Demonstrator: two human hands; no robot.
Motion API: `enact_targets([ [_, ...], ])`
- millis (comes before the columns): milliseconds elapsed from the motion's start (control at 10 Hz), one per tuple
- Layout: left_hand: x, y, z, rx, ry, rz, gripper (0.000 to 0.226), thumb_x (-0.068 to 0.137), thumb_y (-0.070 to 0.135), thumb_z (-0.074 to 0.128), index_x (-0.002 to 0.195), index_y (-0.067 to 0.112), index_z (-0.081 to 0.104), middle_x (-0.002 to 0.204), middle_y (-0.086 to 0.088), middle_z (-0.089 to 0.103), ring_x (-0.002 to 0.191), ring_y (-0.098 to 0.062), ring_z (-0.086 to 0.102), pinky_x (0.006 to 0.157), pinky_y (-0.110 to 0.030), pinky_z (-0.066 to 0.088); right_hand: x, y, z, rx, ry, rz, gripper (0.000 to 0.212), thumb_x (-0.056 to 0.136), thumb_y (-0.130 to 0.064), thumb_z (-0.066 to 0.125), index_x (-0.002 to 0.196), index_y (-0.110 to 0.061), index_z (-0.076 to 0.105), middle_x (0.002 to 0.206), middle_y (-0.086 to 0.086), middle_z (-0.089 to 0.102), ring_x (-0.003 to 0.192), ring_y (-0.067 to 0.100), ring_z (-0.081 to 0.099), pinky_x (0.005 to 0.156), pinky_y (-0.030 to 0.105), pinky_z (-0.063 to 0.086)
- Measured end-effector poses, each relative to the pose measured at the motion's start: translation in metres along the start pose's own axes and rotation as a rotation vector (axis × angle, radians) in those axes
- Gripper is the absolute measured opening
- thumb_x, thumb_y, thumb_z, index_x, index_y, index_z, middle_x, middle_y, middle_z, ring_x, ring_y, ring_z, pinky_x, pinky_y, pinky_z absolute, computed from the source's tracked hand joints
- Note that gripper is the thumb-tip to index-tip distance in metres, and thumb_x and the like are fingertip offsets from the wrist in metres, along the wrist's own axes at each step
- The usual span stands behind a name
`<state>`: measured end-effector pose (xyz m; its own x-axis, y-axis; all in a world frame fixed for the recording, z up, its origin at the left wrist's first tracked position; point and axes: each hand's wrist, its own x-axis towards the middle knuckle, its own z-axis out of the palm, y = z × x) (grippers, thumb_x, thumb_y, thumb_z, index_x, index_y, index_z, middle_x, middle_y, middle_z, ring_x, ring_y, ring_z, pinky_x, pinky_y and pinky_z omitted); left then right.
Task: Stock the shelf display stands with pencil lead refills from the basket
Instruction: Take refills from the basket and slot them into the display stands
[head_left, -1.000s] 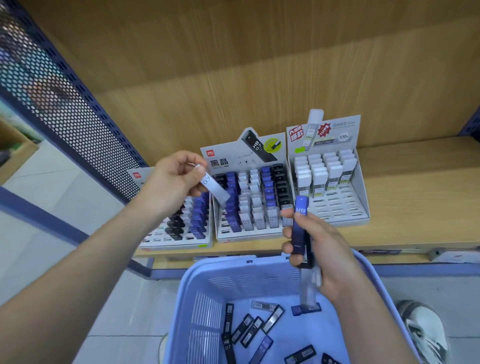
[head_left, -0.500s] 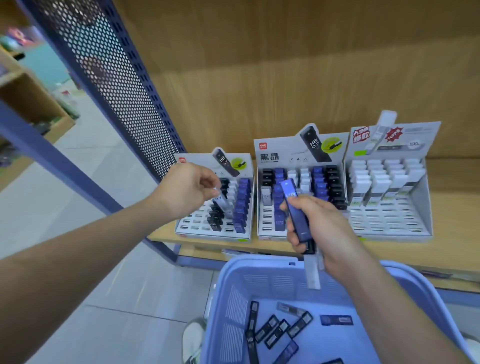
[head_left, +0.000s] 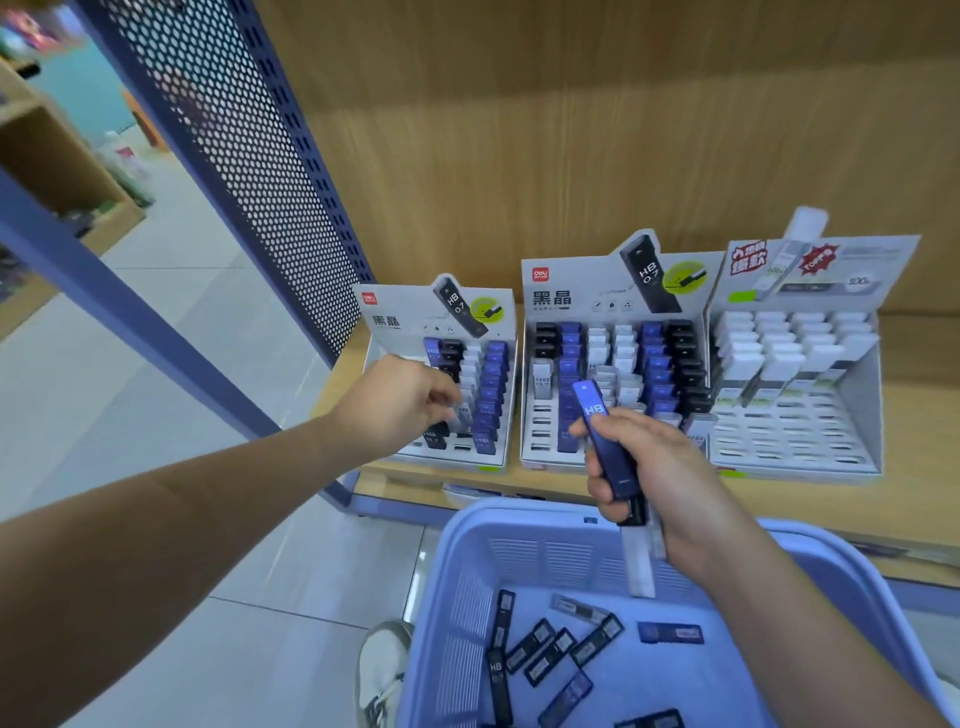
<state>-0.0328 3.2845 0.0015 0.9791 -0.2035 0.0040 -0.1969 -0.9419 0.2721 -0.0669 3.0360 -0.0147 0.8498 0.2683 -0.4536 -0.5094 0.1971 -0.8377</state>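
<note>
- The left hand (head_left: 400, 402) is reaching over the left display stand (head_left: 410, 312), with its fingers curling down above the front rows.
- Its fingertips are lying right at a pale refill (head_left: 464, 415) marked HB in the stand's white column. It cannot be told whether the grip is actually pinching that case.
- The right hand (head_left: 654, 467) is hovering between the basket (head_left: 530, 558) and the middle display stand (head_left: 571, 291), with its grip closing firmly round a small bundle.
- In that bundle, a blue refill (head_left: 602, 436) marked HB is sticking up past the thumb and tilting left, with a black case lying under it. A clear refill (head_left: 641, 561) is poking down out of the fist toward the basket.
- The middle display stand is showing columns of black, blue and white cases, with open slots at its front left.
- The right display stand (head_left: 857, 452) is carrying white-capped cases in its back rows only.
- The three stands are sitting side by side on the wooden shelf (head_left: 924, 415).
- The basket is sitting below the shelf edge, and loose refills (head_left: 540, 649), mostly black with a few blue, are lying flat on its bottom.
- A perforated panel (head_left: 234, 156) is rising at the shelf's left end, and a shoe (head_left: 382, 670) is showing on the tiled floor beside the basket.
</note>
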Motion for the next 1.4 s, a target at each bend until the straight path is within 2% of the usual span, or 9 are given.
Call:
enact_targets([
  [100, 0.0, 0.003, 0.002, 0.017, 0.0, 0.015, 0.012, 0.085, 0.018, 0.068, 0.095, 0.017, 0.075, 0.088, 0.007, 0.074, 0.083, -0.009, 0.063, 0.084, -0.021, 0.036, -0.001, 0.0, -0.001, -0.007, 0.008, 0.0, 0.022, 0.099, -0.02, 0.052, 0.097, -0.003, 0.067, 0.061, 0.008, 0.052, 0.046, 0.017, 0.044, 0.039, 0.023, 0.03],
  [400, 0.007, -0.004, 0.006, 0.094, -0.038, 0.093, 0.016, 0.089, 0.02, 0.062, 0.099, 0.018, 0.074, 0.091, 0.002, 0.072, 0.089, -0.016, 0.055, 0.071, -0.024, 0.038, -0.003, 0.003, 0.001, 0.019, -0.003, 0.011, 0.021, 0.099, -0.021, 0.053, 0.095, -0.006, 0.068, 0.061, 0.007, 0.052, 0.047, 0.016, 0.044, 0.039, 0.023, 0.031],
  [600, 0.01, -0.007, 0.011, 0.177, -0.114, 0.158, 0.014, 0.088, 0.026, 0.061, 0.089, 0.019, 0.073, 0.084, 0.002, 0.068, 0.087, -0.017, 0.055, 0.076, -0.034, 0.047, -0.004, 0.004, 0.0, 0.022, -0.022, 0.005, 0.021, 0.099, -0.021, 0.053, 0.094, -0.007, 0.068, 0.061, 0.008, 0.051, 0.046, 0.016, 0.044, 0.039, 0.024, 0.031],
  [800, 0.011, -0.007, 0.026, 0.295, -0.083, 0.249, 0.013, 0.076, 0.004, 0.072, 0.082, 0.015, 0.073, 0.083, 0.0, 0.062, 0.081, -0.022, 0.054, 0.066, -0.029, 0.045, -0.005, 0.005, 0.003, 0.059, -0.048, 0.018, 0.023, 0.098, -0.025, 0.053, 0.099, -0.008, 0.069, 0.062, 0.008, 0.052, 0.047, 0.016, 0.044, 0.039, 0.023, 0.032],
  [1000, 0.015, 0.008, 0.014, 0.167, -0.123, -0.004, 0.009, 0.087, 0.016, 0.06, 0.087, 0.014, 0.069, 0.092, -0.001, 0.064, 0.088, -0.02, 0.057, 0.076, -0.032, 0.047, -0.008, 0.009, 0.007, 0.07, -0.093, -0.002, 0.031, 0.09, -0.035, 0.06, 0.105, -0.01, 0.071, 0.062, 0.008, 0.053, 0.047, 0.016, 0.045, 0.039, 0.021, 0.032],
  [1100, 0.02, 0.023, 0.0, -0.029, -0.11, -0.105, 0.012, 0.089, 0.015, 0.06, 0.088, 0.016, 0.072, 0.092, 0.0, 0.069, 0.082, -0.016, 0.061, 0.079, -0.03, 0.052, -0.009, 0.008, 0.007, 0.076, -0.112, -0.014, 0.04, 0.08, -0.038, 0.063, 0.105, -0.008, 0.07, 0.061, 0.006, 0.053, 0.045, 0.014, 0.044, 0.039, 0.02, 0.031],
  [1200, 0.02, 0.055, -0.023, -0.819, -0.295, -0.292, 0.017, 0.093, 0.021, 0.059, 0.106, 0.017, 0.069, 0.093, -0.003, 0.071, 0.071, -0.012, 0.062, 0.073, -0.025, 0.056, -0.011, 0.006, 0.006, 0.104, -0.148, -0.001, 0.039, 0.078, -0.039, 0.064, 0.098, -0.007, 0.068, 0.059, 0.006, 0.052, 0.044, 0.013, 0.042, 0.038, 0.019, 0.03],
  [1300, 0.015, 0.072, -0.032, -1.066, -0.502, -0.23, 0.026, 0.083, 0.013, 0.065, 0.109, 0.012, 0.067, 0.08, -0.002, 0.071, 0.07, -0.012, 0.065, 0.069, -0.02, 0.055, -0.013, 0.004, 0.007, 0.12, -0.203, 0.035, 0.033, 0.08, -0.042, 0.062, 0.088, -0.01, 0.063, 0.057, 0.006, 0.048, 0.042, 0.013, 0.039, 0.037, 0.019, 0.028],
  [1400, 0.011, 0.076, -0.032, -1.056, -0.44, -0.208, 0.023, 0.08, -0.002, 0.066, 0.1, 0.008, 0.068, 0.076, -0.004, 0.072, 0.07, -0.012, 0.068, 0.065, -0.018, 0.054, -0.014, 0.005, 0.006, 0.122, -0.211, 0.058, 0.036, 0.084, -0.045, 0.06, 0.094, -0.01, 0.062, 0.06, 0.007, 0.049, 0.043, 0.014, 0.038, 0.039, 0.02, 0.026],
])
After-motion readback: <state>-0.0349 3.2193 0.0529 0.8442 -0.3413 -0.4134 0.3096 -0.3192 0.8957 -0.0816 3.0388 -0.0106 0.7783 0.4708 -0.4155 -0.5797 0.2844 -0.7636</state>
